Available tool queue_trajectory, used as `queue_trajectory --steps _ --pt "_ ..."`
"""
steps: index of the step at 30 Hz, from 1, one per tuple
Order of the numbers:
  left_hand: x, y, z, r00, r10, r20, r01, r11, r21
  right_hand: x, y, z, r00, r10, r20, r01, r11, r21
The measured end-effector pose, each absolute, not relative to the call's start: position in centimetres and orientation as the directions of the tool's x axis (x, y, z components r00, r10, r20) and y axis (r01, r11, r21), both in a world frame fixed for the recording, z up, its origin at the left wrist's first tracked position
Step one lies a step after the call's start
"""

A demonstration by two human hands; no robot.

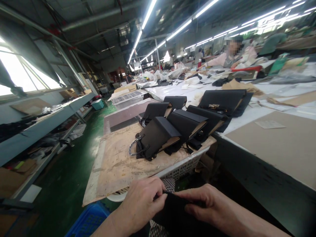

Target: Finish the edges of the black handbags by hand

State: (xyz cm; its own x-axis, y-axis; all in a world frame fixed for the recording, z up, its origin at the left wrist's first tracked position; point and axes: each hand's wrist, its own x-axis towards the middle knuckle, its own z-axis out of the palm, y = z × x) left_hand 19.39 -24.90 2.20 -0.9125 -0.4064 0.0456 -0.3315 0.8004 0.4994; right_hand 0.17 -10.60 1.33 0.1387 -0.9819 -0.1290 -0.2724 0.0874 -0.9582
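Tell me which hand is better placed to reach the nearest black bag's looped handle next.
Left, most likely. The left hand is nearer the looped handle, with the right hand farther to the right. Both touch the black piece, so the left would first have to release its pinch.

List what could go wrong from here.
The left hand and right hand both hold the black piece; uneven pulling might crease it.

The black bags lie crowded together on the brown board, so a knock could scuff or shift them.

The board's near left corner juts past the white basket beneath; pressing there might tip it.
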Motion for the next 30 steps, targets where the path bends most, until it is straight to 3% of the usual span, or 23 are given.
queue_trajectory --steps 4,8,15,17,21,25,30 --pt "19.4 -24.8 2.4 -0.919 -0.393 0.035 -0.326 0.806 0.495 0.0 -10.4 1.6 0.16 -0.981 -0.11 -0.295 0.059 -0.954" --pt "19.5 -24.5 2.8 -0.915 -0.403 0.008 -0.335 0.772 0.54 -0.2 -10.6 2.5 0.198 -0.974 -0.112 -0.419 0.019 -0.908" --pt "19.4 -24.6 3.5 -0.89 -0.455 -0.013 -0.373 0.713 0.594 1.5 -14.2 2.8 0.282 -0.96 0.006 -0.699 -0.209 -0.683" --pt "19.9 -25.0 3.7 -0.852 -0.52 -0.062 -0.428 0.622 0.656 2.0 -15.1 2.4 0.269 -0.963 0.029 -0.742 -0.226 -0.632" --pt "21.7 -25.8 3.6 -0.753 -0.63 -0.19 -0.472 0.316 0.823 2.2 -15.8 1.8 0.265 -0.962 0.059 -0.681 -0.23 -0.695" --pt "22.7 -26.0 3.1 -0.788 -0.591 -0.17 -0.479 0.417 0.773 1.9 -15.6 1.6 0.266 -0.963 0.043 -0.582 -0.196 -0.789" --pt "22.6 -26.2 2.7 -0.802 -0.581 -0.139 -0.459 0.45 0.766 2.0 -15.6 1.5 0.257 -0.966 0.039 -0.544 -0.178 -0.82"
